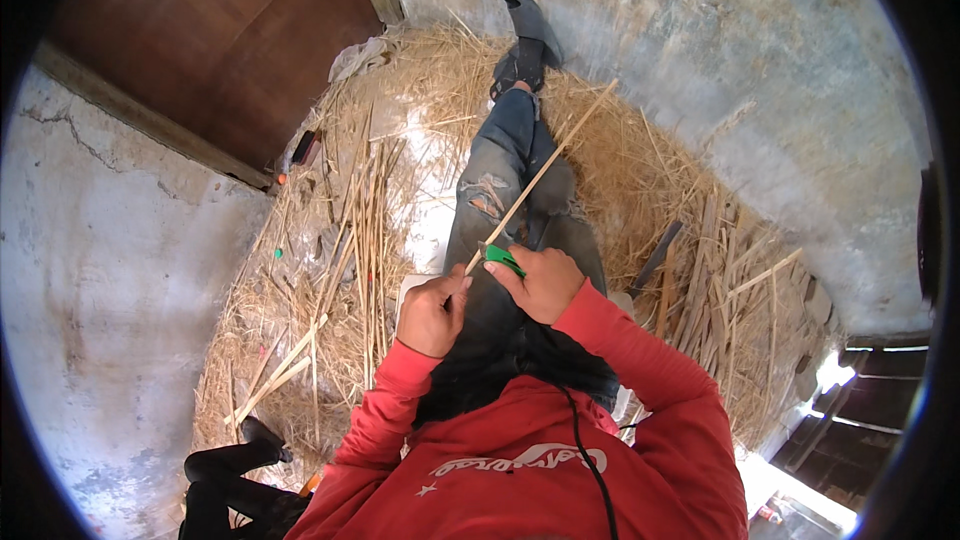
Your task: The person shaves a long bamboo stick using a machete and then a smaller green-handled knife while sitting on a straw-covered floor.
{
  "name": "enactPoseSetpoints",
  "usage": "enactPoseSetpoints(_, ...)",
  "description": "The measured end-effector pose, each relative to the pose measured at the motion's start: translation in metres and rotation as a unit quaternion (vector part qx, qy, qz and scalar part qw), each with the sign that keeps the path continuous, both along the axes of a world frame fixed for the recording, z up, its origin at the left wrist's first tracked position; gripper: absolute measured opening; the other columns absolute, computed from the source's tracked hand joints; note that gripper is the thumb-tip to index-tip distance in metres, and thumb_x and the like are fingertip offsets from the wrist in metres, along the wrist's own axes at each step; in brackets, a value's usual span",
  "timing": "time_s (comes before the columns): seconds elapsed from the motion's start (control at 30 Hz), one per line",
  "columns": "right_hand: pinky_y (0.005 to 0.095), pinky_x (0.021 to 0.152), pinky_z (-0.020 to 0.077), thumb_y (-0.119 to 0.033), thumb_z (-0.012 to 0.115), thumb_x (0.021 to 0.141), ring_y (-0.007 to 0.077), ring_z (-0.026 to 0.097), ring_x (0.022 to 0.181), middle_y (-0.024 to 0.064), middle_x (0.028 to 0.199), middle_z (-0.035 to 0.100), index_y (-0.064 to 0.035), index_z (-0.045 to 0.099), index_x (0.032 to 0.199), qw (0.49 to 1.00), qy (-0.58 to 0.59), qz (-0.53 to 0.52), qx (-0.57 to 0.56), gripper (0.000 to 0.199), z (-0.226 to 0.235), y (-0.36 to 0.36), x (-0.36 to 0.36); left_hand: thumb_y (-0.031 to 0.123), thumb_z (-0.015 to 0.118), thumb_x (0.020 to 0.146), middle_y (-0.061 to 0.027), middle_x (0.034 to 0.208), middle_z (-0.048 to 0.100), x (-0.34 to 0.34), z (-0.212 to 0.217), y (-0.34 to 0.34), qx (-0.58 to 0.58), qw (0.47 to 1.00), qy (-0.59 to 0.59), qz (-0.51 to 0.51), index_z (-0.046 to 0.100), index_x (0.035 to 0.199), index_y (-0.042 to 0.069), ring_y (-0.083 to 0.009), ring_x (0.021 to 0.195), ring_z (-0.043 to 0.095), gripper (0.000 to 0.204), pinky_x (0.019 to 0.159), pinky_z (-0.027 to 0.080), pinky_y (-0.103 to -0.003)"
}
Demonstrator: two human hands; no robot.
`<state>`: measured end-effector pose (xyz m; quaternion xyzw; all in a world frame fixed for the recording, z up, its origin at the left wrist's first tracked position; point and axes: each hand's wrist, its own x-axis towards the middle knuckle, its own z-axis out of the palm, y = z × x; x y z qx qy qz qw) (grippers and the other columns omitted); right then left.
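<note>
As the pale strip (552, 160) slants from the person's lap up over the outstretched legs (490, 195), the left hand (434, 315) is closed around its near end. Just beside it, the right hand (545, 283) is clamped on a green cutter (503, 258), whose small metal edge appears to meet the strip near the left fingers. To work it well, the person would probably do best to hold the edge at a shallow angle, shave lightly and evenly, and keep the left thumb out of the cutting line; the long far end, if unsupported, could wobble. Any marking on the cutter is too small to tell. White lettering (520, 462) with a little star (427, 489) runs across the red sweatshirt (500, 515). Farther out, loose strips (370, 250) and straw (430, 55) show no readable writing.
</note>
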<state>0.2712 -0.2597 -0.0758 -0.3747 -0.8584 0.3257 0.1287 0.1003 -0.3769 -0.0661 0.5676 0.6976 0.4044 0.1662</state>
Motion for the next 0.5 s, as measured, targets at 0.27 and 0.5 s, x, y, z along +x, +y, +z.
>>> enactPoseSetpoints(0.27, 0.0442, 0.068, 0.0482, -0.050, 0.047, 0.103, 0.0278, 0.066, 0.071, 0.0174, 0.068, 0.058, 0.0036, 0.067, 0.108, 0.951, 0.093, -0.290, -0.052, 0.057, -0.021, 0.131, 0.090, 0.011, 0.069, 0.094, -0.0229, 0.075, 0.067, -0.015, 0.000, -0.058, -0.055, 0.998, -0.031, -0.016, 0.073, 0.092, -0.004, -0.0346, 0.061, 0.067, 0.016, 0.056, 0.051, -0.039)
enactPoseSetpoints(0.5, 0.0486, 0.060, 0.0467, -0.047, 0.055, 0.100, 0.0428, 0.061, 0.063, 0.0233, 0.068, 0.061, -0.0005, 0.064, 0.089, 0.990, 0.114, -0.079, 0.011, 0.048, 0.035, 0.035, 0.038, 0.014, 0.063, 0.098, -0.0172, 0.073, 0.069, -0.008, 0.012, -0.021, -0.084, 0.992, -0.093, 0.020, 0.073, 0.106, -0.001, -0.0213, 0.060, 0.068, 0.019, 0.059, 0.051, -0.033)
